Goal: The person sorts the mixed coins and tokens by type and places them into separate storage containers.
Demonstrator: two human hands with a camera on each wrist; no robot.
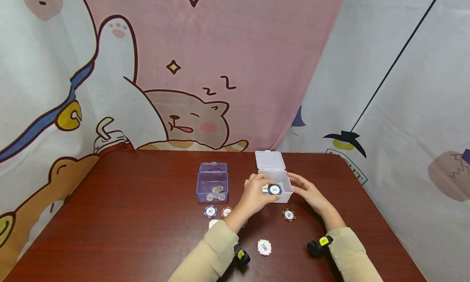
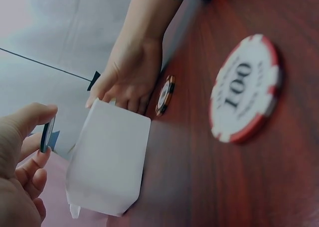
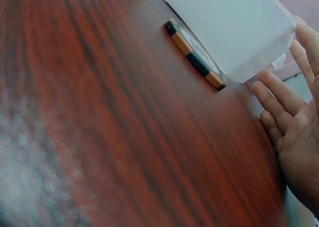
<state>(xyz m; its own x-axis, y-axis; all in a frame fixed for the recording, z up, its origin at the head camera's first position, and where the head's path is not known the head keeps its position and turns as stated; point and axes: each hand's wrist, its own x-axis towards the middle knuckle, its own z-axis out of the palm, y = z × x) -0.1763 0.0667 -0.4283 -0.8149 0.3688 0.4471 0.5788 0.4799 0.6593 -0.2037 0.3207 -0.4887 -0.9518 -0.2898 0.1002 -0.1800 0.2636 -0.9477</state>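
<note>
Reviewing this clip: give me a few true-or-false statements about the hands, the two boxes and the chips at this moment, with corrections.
1. The left hand pinches a dark-rimmed chip over the white box. True.
2. The right hand holds a chip too. False: its fingers are straight and rest against the white box's side; it holds nothing.
3. Both boxes have their lids shut. False: the white box and the blue box both stand open, lids tipped back.
4. The blue box has coins in it. True.
5. A chip marked 100 lies on the table near the person's sleeves. True.
</note>
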